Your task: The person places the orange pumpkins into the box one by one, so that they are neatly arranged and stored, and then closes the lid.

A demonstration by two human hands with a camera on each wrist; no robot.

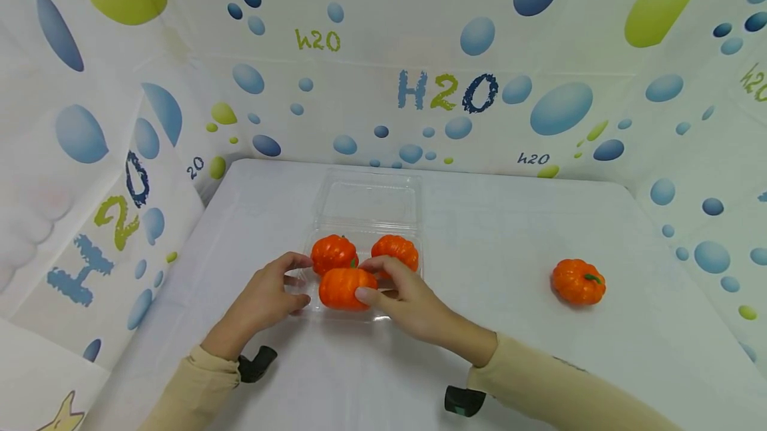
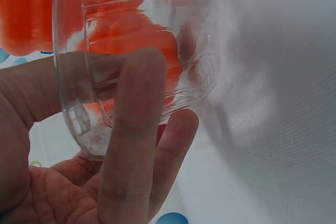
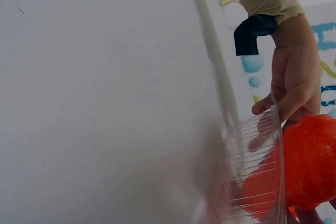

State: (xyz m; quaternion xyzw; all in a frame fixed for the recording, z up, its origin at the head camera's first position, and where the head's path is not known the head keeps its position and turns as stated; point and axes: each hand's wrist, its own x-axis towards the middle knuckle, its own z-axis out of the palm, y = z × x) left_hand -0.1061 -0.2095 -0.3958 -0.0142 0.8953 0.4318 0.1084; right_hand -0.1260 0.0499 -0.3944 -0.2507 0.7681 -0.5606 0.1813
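A clear plastic clamshell container [image 1: 313, 308] lies with its lid [image 1: 368, 199] folded back, away from me. My left hand [image 1: 263, 296] grips the container's left side, with fingers about the rim and wall in the left wrist view. Between thumb and fingers, my right hand [image 1: 416, 301] holds an orange toy pumpkin [image 1: 344, 290] over the container's near part. Behind it in the container sit two more pumpkins, one at the left [image 1: 331, 252] and one at the right [image 1: 398, 250]. The right hand's fingertips partly overlap the right one in the head view.
Another orange pumpkin [image 1: 578, 282] with a green stem lies on the white-covered table [image 1: 497, 238], well to the right. A white sheet printed with blue and green drops [image 1: 443, 24] rises behind and at both sides. Dark wrist-camera pieces [image 1: 464, 401] hang by the sleeves.
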